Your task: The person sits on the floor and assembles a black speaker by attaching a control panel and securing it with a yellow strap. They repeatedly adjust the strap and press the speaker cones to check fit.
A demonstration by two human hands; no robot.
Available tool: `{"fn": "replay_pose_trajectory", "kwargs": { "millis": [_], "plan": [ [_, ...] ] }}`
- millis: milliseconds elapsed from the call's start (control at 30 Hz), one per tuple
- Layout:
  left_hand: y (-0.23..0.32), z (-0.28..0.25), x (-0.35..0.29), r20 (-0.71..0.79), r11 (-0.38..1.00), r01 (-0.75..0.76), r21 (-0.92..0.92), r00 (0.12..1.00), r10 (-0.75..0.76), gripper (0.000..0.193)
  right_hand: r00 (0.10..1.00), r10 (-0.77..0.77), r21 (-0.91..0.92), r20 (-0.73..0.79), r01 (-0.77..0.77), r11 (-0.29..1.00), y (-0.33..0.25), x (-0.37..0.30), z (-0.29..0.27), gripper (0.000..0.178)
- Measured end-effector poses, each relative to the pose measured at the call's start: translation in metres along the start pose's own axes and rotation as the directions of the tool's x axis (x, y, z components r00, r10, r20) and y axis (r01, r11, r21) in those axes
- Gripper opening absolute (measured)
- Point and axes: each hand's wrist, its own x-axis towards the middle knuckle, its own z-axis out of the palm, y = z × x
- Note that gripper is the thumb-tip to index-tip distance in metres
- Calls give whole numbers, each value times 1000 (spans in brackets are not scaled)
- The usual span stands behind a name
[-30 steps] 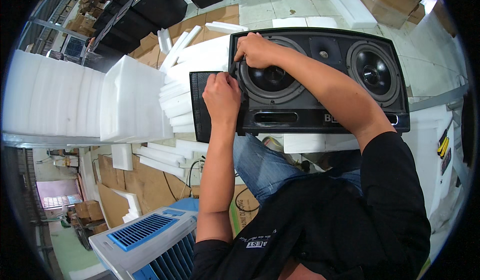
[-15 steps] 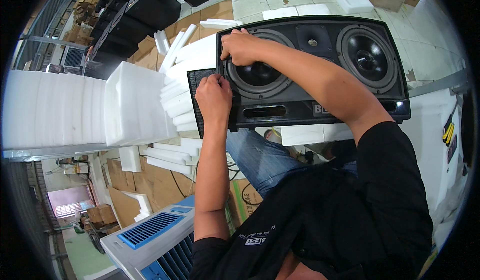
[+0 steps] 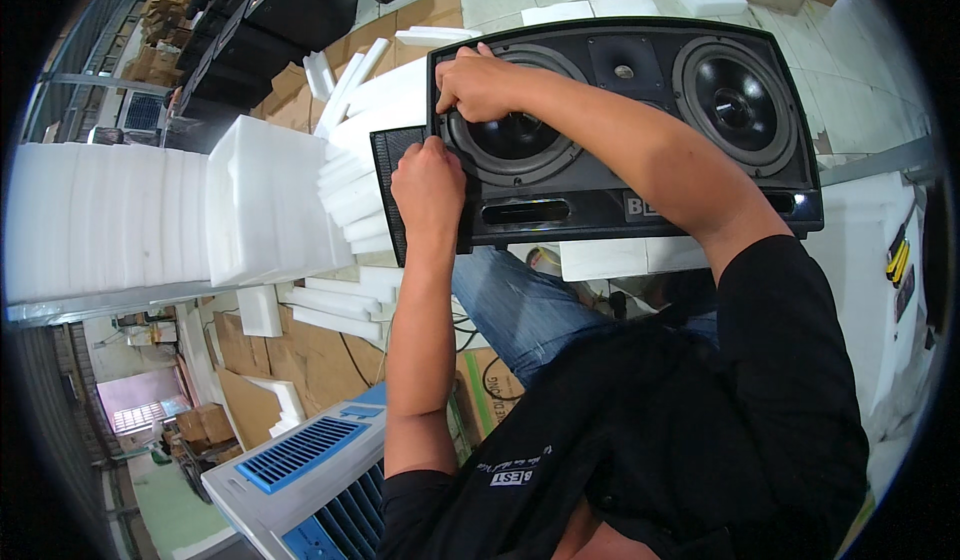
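Observation:
A long black speaker cabinet (image 3: 530,232) lies across in front of me, its drivers facing up. It carries a left woofer (image 3: 515,165), a right woofer (image 3: 733,105) and a small horn (image 3: 622,72) between them. A black mesh grille (image 3: 387,195) juts out past the cabinet's left end. My left hand (image 3: 430,178) is closed at the grille's inner edge, with its fingertips hidden underneath. Just above it, my right hand (image 3: 485,88) reaches over the left woofer. Its fingers are bent and pressed at the cabinet's left rim; whatever they pinch cannot be made out.
Stacked white foam blocks (image 3: 275,210) stand to the left, with loose foam strips (image 3: 335,305) below. A grey-and-blue air cooler (image 3: 310,455) is at lower left. More black cabinets (image 3: 300,15) stand at far upper left. A yellow-handled tool (image 3: 897,263) lies on a white surface at right.
The whole view has shifted a little, so the speaker cabinet appears slightly higher. Both hands keep nearly the same places on the cabinet's left end.

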Motion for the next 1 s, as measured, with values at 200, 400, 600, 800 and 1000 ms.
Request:
{"fn": "replay_pose_trajectory", "kwargs": {
  "millis": [200,400,600,800,1000],
  "plan": [
    [-6,-1,4,47,1000,-19,1,999,19,18,1000,9,1,20,-9,1000,-1,0,-2,45],
    [1,-5,-2,139,983,-106,149,987,85,20,997,-76,-10,-4,76,997,0,-2,4,35],
    [3,-14,-6,198,971,-152,183,973,114,20,970,-241,-196,47,245,950,-18,0,5,23],
    [-2,-13,-8,156,991,-97,92,984,82,22,961,-276,-64,-18,275,959,-7,0,13,25],
    [-5,-26,2,233,983,-128,131,968,95,22,931,-353,19,-94,356,934,12,5,18,36]
  ]
}}
